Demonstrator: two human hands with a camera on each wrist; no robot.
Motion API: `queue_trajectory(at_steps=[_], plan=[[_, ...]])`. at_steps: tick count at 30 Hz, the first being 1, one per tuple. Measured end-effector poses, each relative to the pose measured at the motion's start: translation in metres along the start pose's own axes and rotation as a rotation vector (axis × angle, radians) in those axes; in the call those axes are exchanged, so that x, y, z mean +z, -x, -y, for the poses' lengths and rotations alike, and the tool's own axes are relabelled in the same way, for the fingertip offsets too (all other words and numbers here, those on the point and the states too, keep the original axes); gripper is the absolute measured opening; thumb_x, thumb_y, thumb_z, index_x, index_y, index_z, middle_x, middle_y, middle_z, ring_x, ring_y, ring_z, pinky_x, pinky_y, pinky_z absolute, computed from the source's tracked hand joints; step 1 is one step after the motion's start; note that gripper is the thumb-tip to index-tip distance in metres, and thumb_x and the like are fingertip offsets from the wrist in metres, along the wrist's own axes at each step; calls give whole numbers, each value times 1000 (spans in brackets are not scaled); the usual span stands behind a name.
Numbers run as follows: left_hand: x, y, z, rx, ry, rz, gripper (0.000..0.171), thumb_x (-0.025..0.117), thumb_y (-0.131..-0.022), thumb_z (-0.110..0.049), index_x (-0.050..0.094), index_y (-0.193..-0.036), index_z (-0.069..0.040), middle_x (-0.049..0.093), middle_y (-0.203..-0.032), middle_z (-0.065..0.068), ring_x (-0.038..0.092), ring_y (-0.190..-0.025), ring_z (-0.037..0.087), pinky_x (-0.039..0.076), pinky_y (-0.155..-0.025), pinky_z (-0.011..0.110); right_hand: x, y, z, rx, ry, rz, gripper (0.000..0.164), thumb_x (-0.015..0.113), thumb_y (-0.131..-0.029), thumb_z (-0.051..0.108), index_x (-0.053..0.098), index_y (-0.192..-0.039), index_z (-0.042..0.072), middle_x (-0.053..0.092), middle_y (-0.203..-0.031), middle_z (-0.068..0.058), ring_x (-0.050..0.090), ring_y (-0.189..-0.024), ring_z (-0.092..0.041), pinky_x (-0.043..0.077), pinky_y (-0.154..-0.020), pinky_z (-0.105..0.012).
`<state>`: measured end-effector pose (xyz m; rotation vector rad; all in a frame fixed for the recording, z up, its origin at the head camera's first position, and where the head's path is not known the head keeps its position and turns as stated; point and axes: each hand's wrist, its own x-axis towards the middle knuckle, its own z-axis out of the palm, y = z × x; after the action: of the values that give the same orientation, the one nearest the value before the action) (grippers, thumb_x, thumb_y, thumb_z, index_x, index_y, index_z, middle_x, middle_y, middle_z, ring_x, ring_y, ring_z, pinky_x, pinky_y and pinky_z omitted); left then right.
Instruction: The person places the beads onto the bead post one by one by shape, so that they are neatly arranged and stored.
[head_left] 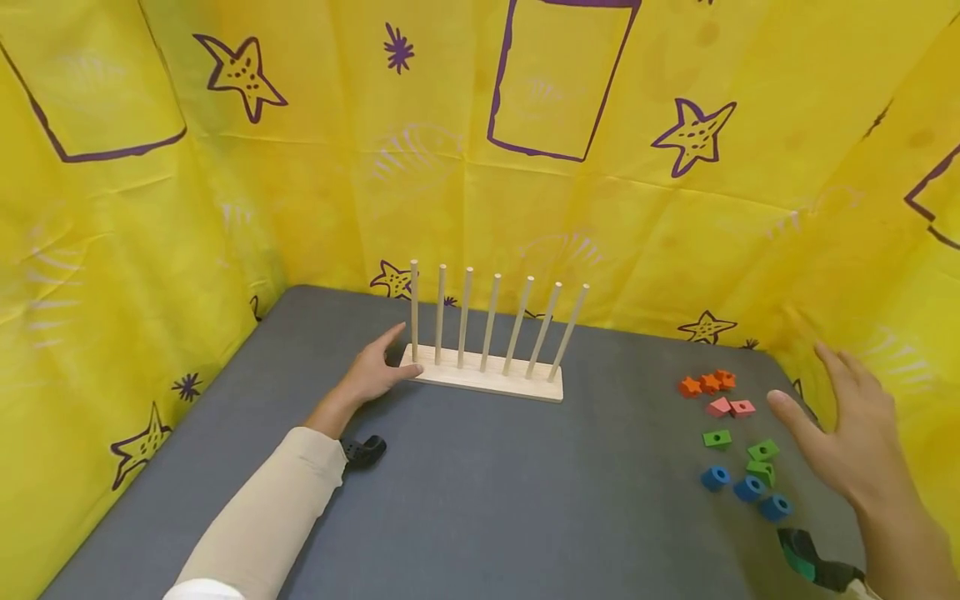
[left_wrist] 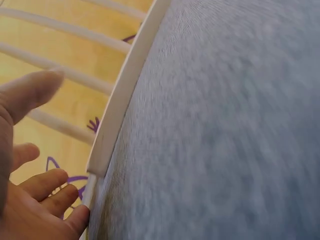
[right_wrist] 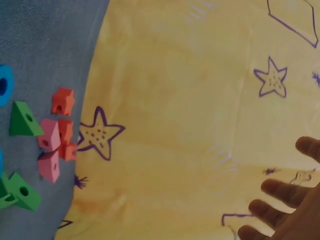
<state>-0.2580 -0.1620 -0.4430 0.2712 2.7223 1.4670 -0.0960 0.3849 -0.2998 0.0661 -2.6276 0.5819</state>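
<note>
A pale wooden peg board (head_left: 487, 385) with several upright dowels stands toward the back of the table. My left hand (head_left: 372, 372) is at its left end, thumb stretched over the near corner and fingers spread beside the end; in the left wrist view the fingers (left_wrist: 50, 190) are spread beside the base's edge. Over the right side of the table, my right hand (head_left: 855, 433) is raised with thumb and fingers apart, holding nothing. Left of it lie three orange stars (head_left: 709, 383), two pink blocks (head_left: 718, 407), three green blocks (head_left: 717, 439) and three blue cylinders (head_left: 750, 489), all with holes.
A grey cloth covers the table (head_left: 525, 492). Yellow curtains (head_left: 585, 208) with purple drawings enclose its back and sides. Black wrist straps show at the left wrist (head_left: 365, 451) and the right wrist (head_left: 817, 567).
</note>
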Motion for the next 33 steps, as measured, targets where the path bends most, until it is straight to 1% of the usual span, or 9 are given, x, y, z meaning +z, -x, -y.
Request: queue_trajectory(at_steps=[3, 7, 10, 13, 17, 20, 23, 27, 33], plan=[[4, -6, 0, 20, -26, 34, 94, 79, -81, -35, 23, -154, -12, 30, -151, 21, 25, -137, 41, 25, -106, 59, 0, 5, -6, 14, -47, -36, 74, 59, -94, 26, 20, -154, 5, 13, -153, -31, 4, -137, -55, -5, -101, -72], [8, -7, 0, 25, -58, 78, 93, 79, -81, -30, 25, -152, -4, 35, -147, 24, 31, -134, 41, 28, -105, 57, 3, 13, -14, 54, -103, -83, 68, 56, -96, 22, 23, -153, 6, 18, -152, -29, 11, -136, -54, 1, -105, -69], [11, -8, -1, 39, -90, 83, 90, 80, -81, -24, 28, -149, 3, 40, -143, 28, 38, -130, 42, 32, -103, 55, 5, 21, -20, 105, -139, -123, 65, 54, -98, 18, 23, -153, 6, 20, -151, -30, 16, -135, -52, 5, -109, -61], [13, -10, 0, 52, -117, 66, 86, 80, -81, -19, 31, -147, 5, 41, -141, 29, 40, -128, 43, 33, -103, 53, 6, 28, -26, 169, -142, -162, 64, 54, -98, 16, 23, -154, 9, 23, -152, -26, 19, -137, -45, 9, -113, -39], [16, -11, 1, 48, -115, 47, 84, 80, -80, -15, 32, -147, 5, 42, -141, 28, 40, -128, 43, 33, -103, 52, 8, 37, -35, 210, -151, -204, 63, 56, -97, 14, 28, -153, 15, 32, -152, -9, 27, -136, -16, 15, -103, -17], [16, -10, 2, 41, -104, 38, 83, 80, -80, -15, 34, -146, 5, 43, -140, 28, 41, -127, 42, 34, -103, 53, 11, 42, -43, 188, -187, -212, 60, 56, -97, 10, 33, -152, 18, 38, -145, 9, 31, -125, 1, 19, -99, -13], [16, -8, 3, 34, -105, 31, 82, 80, -80, -15, 35, -145, 6, 43, -139, 29, 41, -128, 43, 33, -103, 53, 12, 48, -50, 172, -221, -199, 59, 56, -97, 7, 35, -151, 19, 41, -136, 21, 34, -118, 6, 23, -93, -6], [16, -7, 4, 30, -106, 24, 81, 80, -80, -14, 36, -145, 6, 43, -139, 29, 41, -128, 42, 33, -103, 53, 18, 60, -59, 197, -243, -170, 57, 54, -98, 8, 35, -151, 20, 43, -129, 25, 35, -117, 7, 26, -84, -1], [17, -10, 4, 54, -115, 22, 83, 81, -79, -15, 36, -146, 4, 44, -139, 27, 41, -128, 42, 33, -103, 53, 30, 79, -77, 204, -282, -149, 54, 50, -100, 5, 35, -151, 17, 46, -124, 29, 39, -110, 11, 27, -87, -2]])
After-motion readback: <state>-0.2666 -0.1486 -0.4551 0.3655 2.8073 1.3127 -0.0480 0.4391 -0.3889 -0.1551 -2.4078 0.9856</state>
